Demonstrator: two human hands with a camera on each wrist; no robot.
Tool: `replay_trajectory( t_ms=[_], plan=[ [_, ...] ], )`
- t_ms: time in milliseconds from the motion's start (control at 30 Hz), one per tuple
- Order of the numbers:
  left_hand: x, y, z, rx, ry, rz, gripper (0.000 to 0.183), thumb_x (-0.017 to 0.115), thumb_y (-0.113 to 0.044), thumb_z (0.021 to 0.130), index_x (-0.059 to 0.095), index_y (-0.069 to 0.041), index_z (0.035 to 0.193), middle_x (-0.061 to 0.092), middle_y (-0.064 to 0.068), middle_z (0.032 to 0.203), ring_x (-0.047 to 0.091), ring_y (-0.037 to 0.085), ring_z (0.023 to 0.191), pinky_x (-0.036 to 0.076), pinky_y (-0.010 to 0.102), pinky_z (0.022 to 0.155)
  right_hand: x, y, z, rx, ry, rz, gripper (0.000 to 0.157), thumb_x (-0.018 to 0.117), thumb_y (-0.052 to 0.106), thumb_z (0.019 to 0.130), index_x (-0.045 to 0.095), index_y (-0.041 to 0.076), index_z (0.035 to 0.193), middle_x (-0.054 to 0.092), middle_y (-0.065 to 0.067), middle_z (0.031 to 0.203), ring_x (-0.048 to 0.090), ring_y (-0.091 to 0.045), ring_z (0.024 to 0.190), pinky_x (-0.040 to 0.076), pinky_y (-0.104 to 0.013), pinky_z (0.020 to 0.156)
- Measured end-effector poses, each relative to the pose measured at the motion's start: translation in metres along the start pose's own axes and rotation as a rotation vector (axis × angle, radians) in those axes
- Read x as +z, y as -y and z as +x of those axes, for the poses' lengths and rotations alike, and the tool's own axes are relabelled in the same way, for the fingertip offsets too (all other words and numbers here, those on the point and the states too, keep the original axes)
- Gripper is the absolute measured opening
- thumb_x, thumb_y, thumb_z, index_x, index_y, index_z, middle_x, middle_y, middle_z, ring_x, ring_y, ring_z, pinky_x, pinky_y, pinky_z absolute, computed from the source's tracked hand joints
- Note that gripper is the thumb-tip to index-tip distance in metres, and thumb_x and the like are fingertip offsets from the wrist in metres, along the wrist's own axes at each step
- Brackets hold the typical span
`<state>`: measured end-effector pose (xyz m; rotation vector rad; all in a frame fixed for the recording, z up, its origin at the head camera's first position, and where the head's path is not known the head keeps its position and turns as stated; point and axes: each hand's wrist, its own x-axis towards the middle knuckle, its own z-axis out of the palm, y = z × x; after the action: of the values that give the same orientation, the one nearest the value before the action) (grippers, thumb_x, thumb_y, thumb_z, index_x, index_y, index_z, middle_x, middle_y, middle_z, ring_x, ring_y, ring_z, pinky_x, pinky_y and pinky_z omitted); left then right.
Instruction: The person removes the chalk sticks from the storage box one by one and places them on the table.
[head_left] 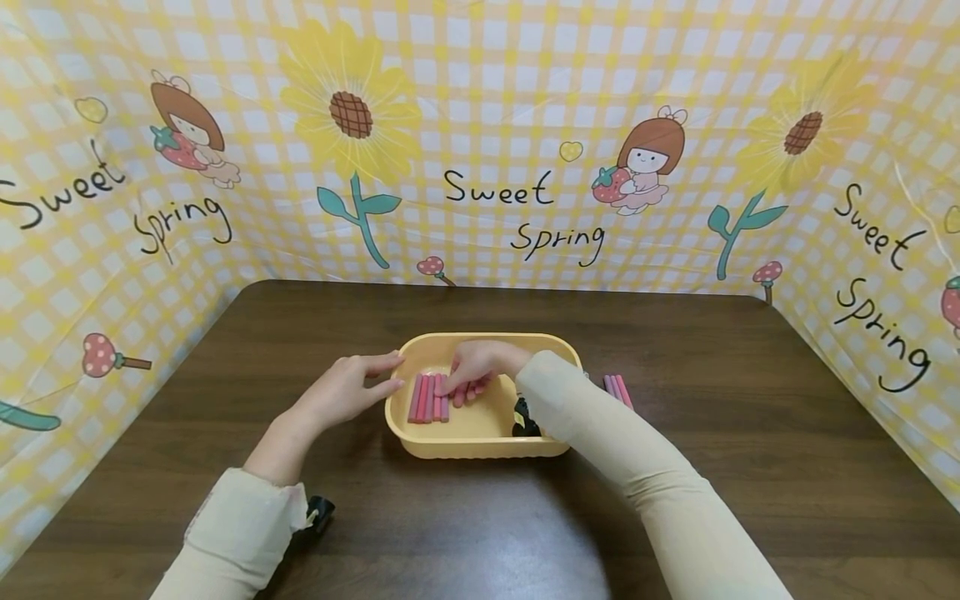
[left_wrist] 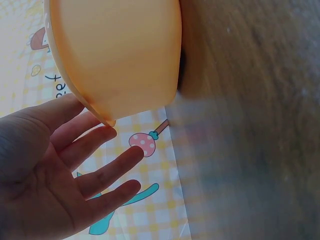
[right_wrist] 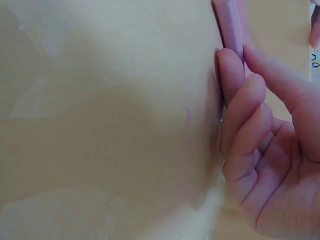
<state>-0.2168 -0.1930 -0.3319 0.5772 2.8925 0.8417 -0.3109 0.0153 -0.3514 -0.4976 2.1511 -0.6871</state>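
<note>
A yellow plastic basin [head_left: 480, 450] stands on the table. My left hand [head_left: 348, 387] is at its left end, thumb and fingertips touching the rim; the left wrist view shows the other fingers of this hand [left_wrist: 55, 165] spread loosely beside the outer wall. Inside the basin, several pink and mauve sticks [head_left: 427, 400] lie side by side in a row at the left. My right hand [head_left: 480, 365] reaches into the basin by the right end of this row. In the right wrist view its thumb and index finger pinch a pale pink stick [right_wrist: 230, 25], other fingers curled.
More pink and mauve sticks [head_left: 618, 390] lie on the table right of the basin, partly hidden by the right sleeve [head_left: 600, 425]. A black wrist device [head_left: 523, 417] sits inside the basin's right half. Patterned cloth [head_left: 480, 125] walls the table's back and sides.
</note>
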Motion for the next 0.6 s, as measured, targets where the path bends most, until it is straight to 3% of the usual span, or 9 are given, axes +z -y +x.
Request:
replay_trajectory(
  t_ms=[267, 600],
  plan=[
    [0.0020, 0.0023, 0.0010, -0.005, -0.003, 0.003, 0.046, 0.059, -0.020, 0.092, 0.051, -0.001, 0.132, 0.049, 0.020, 0.136, 0.049, 0.036, 0.126, 0.040, 0.053, 0.103, 0.0005, 0.0002, 0.0007, -0.005, 0.000, -0.005, 0.027, 0.063, 0.024, 0.089, 0.068, 0.006, 0.070, 0.065, 0.003, 0.057, 0.050, -0.002, 0.045, 0.037, -0.012, 0.044],
    [0.0021, 0.0034, 0.0007, 0.000, -0.007, 0.009, 0.046, 0.059, -0.020, 0.092, 0.051, -0.001, 0.133, 0.048, 0.020, 0.137, 0.049, 0.036, 0.125, 0.040, 0.052, 0.103, -0.0041, -0.0030, 0.0027, 0.013, 0.060, 0.073, 0.023, 0.060, 0.018, 0.091, 0.067, 0.007, 0.071, 0.066, 0.002, 0.059, 0.054, -0.002, 0.047, 0.037, -0.012, 0.044]
  ],
)
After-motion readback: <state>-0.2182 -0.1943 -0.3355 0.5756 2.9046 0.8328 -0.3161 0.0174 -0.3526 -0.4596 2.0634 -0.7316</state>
